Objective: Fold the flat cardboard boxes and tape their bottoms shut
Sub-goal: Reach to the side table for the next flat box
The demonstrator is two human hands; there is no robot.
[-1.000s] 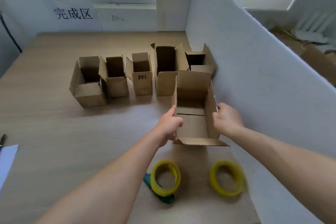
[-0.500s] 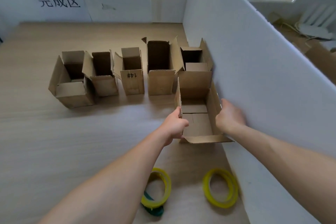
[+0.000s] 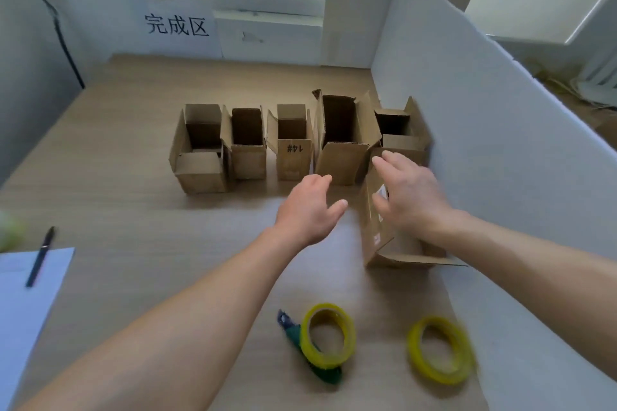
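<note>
- At far left a paper [image 3: 23, 310] with a pen [image 3: 40, 257] on it lay well apart from the work.
- Behind, on the table [image 3: 133, 210], a row [image 3: 293, 157] of five open boxes stood side by side, mouths up.
- The left hand [image 3: 309, 210] hovered before the row, fingers loose and a little spread, grasping nothing. It was just left of the box and, as far as I could tell, apart from it.
- Near me the left roll [image 3: 329, 339] of yellow tape lay partly on a green cutter [image 3: 295, 337].
- The box [image 3: 375, 233] stood on the table before the last box of the row, mouth up, near flap out toward me. Its long axis ran away from me, toward the row. Its bottom I could not see.
- The right hand [image 3: 410, 197] was over the mouth of the box, fingers straight and spread, clasping nothing. Whether it touched the rim I could not tell, because of blur.
- I judged this as the deciding relation: the box lay directly under the right hand and to the right of the left hand, so the right hand was nearer for a push or a lift.
- The right roll [image 3: 439, 354] lay near me, just beside the partition [image 3: 500, 143], which ran along the right side of the box.
</note>
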